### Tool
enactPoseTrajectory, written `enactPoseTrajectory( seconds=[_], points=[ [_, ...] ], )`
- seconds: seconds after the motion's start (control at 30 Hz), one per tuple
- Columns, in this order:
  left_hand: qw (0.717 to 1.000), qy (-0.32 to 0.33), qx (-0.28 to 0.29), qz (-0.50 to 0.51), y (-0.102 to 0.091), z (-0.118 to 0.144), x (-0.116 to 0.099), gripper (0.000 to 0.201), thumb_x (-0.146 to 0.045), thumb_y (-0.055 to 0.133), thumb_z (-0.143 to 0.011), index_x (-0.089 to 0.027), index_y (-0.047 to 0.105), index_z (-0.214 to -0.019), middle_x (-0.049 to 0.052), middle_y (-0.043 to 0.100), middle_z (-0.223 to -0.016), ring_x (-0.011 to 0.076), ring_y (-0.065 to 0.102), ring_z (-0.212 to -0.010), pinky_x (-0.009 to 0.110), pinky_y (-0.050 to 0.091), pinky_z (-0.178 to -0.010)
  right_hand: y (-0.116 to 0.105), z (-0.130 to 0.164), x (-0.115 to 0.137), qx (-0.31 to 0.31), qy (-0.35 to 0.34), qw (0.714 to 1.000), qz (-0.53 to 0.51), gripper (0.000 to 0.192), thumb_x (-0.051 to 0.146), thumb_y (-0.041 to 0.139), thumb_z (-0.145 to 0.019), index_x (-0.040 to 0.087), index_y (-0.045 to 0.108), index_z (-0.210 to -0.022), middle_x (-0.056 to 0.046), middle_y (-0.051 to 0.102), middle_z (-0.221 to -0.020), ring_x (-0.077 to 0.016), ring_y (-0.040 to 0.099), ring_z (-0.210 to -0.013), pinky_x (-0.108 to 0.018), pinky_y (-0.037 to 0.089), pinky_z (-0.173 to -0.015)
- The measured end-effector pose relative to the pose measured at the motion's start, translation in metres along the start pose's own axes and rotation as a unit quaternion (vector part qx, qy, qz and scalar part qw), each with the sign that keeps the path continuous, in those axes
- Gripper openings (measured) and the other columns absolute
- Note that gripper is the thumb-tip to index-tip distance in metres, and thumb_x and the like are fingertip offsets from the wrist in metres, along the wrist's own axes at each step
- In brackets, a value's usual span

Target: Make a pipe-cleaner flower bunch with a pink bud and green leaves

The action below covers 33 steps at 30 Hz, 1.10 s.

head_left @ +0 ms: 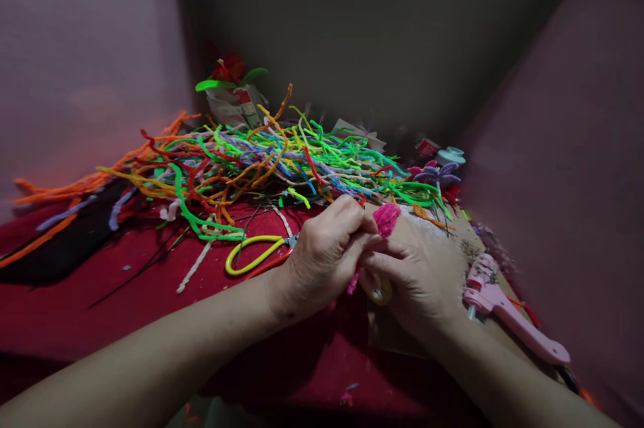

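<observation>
My left hand (329,247) is closed, its fingers pinching a bright pink piece of pipe cleaner (386,219) shaped like a petal. My right hand (422,274) meets it from the other side, with thumb and fingers closed on the lower part of the same pink piece. A pink end shows below the fingers. Beneath the right fingers is a yellowish ring-shaped thing (380,292), partly hidden; I cannot tell whether the hand holds it. Beside my left wrist lies a cutting tool with yellow handle loops (255,255), its jaws partly behind the hand.
A tangled heap of colourful pipe cleaners (282,159) spreads along the back of the red cloth (166,280). To the right, a pink glue gun (513,314) lies on a cardboard sheet (392,334). Behind stand a red flower (229,69), a purple flower (437,174) and a light blue container (451,156).
</observation>
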State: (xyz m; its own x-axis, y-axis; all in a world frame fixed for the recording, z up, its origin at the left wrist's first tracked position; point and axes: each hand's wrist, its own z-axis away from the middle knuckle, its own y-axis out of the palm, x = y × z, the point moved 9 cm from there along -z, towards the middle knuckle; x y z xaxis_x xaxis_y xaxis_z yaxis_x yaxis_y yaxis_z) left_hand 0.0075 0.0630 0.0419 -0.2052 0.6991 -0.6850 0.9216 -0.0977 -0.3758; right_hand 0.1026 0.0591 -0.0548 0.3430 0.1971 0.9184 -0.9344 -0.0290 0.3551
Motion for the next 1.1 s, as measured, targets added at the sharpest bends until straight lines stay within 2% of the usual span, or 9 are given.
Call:
enactPoseTrajectory(
  seconds=[0.23, 0.43, 0.57, 0.63, 0.73, 0.8, 0.87, 0.97, 1.1],
  points=[
    [0.964, -0.202, -0.125, 0.119, -0.038, -0.007, 0.045, 0.017, -0.026, 0.048, -0.084, -0.017, 0.047, -0.070, -0.006, 0.046, -0.052, 0.0068, 0.041, -0.046, 0.019, 0.035, -0.047, -0.005, -0.004, -0.003, 0.006, -0.001, 1.000, 0.010, 0.010, 0.019, 0.071, -0.064, 0.016, 0.064, -0.058, 0.004, 0.051, -0.047, -0.0077, 0.039, -0.044, -0.023, 0.027, -0.044],
    [0.965, -0.218, -0.125, 0.078, -0.053, -0.013, 0.063, 0.028, -0.030, 0.045, -0.085, -0.016, 0.048, -0.061, -0.003, 0.049, -0.053, 0.0077, 0.045, -0.050, 0.020, 0.038, -0.054, -0.010, -0.007, -0.004, 0.000, -0.003, 1.000, -0.003, 0.004, 0.018, 0.070, -0.066, 0.015, 0.066, -0.066, 0.002, 0.056, -0.055, -0.0085, 0.044, -0.049, -0.023, 0.031, -0.048],
    [0.981, -0.175, -0.081, -0.039, -0.049, -0.016, 0.064, 0.033, -0.027, 0.050, -0.080, -0.015, 0.047, -0.049, -0.002, 0.046, -0.054, 0.0085, 0.043, -0.053, 0.022, 0.038, -0.057, -0.011, -0.007, -0.004, -0.014, 0.002, 1.000, -0.015, 0.010, 0.018, 0.072, -0.063, 0.015, 0.063, -0.060, 0.003, 0.053, -0.051, -0.0079, 0.044, -0.046, -0.022, 0.031, -0.047],
    [0.984, -0.148, -0.067, -0.067, -0.045, -0.017, 0.064, 0.010, -0.020, 0.057, -0.073, -0.013, 0.060, -0.066, 0.000, 0.054, -0.071, 0.0091, 0.048, -0.061, 0.023, 0.041, -0.063, -0.011, -0.007, -0.004, -0.019, 0.009, 1.000, -0.020, 0.010, 0.019, 0.073, -0.061, 0.014, 0.064, -0.062, 0.003, 0.055, -0.051, -0.0079, 0.045, -0.046, -0.022, 0.032, -0.047],
    [0.989, -0.134, -0.062, -0.025, -0.037, -0.016, 0.064, 0.039, -0.011, 0.058, -0.070, -0.016, 0.057, -0.109, 0.004, 0.057, -0.094, 0.0114, 0.054, -0.076, 0.025, 0.045, -0.073, -0.011, -0.007, -0.002, -0.023, 0.015, 0.999, -0.030, 0.010, 0.020, 0.072, -0.060, 0.014, 0.066, -0.065, 0.002, 0.057, -0.053, -0.0085, 0.047, -0.047, -0.022, 0.034, -0.047],
    [0.988, -0.151, -0.030, 0.031, -0.026, -0.013, 0.061, 0.035, -0.013, 0.054, -0.075, -0.014, 0.056, -0.110, 0.004, 0.059, -0.091, 0.0126, 0.056, -0.079, 0.025, 0.046, -0.073, -0.009, -0.007, 0.000, -0.018, 0.015, 0.999, -0.039, 0.008, 0.019, 0.072, -0.060, 0.014, 0.065, -0.061, 0.003, 0.056, -0.051, -0.0080, 0.047, -0.045, -0.022, 0.034, -0.047],
    [0.973, -0.199, 0.031, 0.109, -0.008, -0.008, 0.058, 0.025, -0.016, 0.052, -0.078, -0.012, 0.059, -0.102, 0.004, 0.061, -0.088, 0.0107, 0.056, -0.070, 0.024, 0.047, -0.067, -0.006, -0.006, 0.002, -0.004, 0.013, 0.999, -0.045, 0.007, 0.018, 0.072, -0.061, 0.015, 0.065, -0.060, 0.003, 0.056, -0.050, -0.0077, 0.046, -0.044, -0.021, 0.034, -0.046],
    [0.926, -0.256, 0.130, 0.245, 0.020, 0.003, 0.051, 0.028, -0.021, 0.052, -0.081, -0.014, 0.056, -0.108, 0.002, 0.061, -0.083, 0.0079, 0.053, -0.059, 0.021, 0.046, -0.055, 0.000, -0.007, 0.001, 0.028, 0.017, 0.998, -0.050, 0.008, 0.019, 0.071, -0.061, 0.017, 0.069, -0.068, 0.000, 0.064, -0.059, -0.0109, 0.052, -0.051, -0.023, 0.039, -0.050],
    [0.884, -0.295, 0.218, 0.291, 0.039, 0.014, 0.052, 0.035, -0.036, 0.045, -0.086, -0.017, 0.052, -0.115, -0.004, 0.053, -0.057, 0.0070, 0.047, -0.044, 0.016, 0.033, -0.039, 0.002, -0.009, -0.007, 0.053, 0.038, 0.997, -0.052, 0.002, 0.023, 0.070, -0.063, 0.022, 0.069, -0.065, -0.001, 0.067, -0.064, -0.0150, 0.056, -0.054, -0.028, 0.041, -0.054]
  ],
)
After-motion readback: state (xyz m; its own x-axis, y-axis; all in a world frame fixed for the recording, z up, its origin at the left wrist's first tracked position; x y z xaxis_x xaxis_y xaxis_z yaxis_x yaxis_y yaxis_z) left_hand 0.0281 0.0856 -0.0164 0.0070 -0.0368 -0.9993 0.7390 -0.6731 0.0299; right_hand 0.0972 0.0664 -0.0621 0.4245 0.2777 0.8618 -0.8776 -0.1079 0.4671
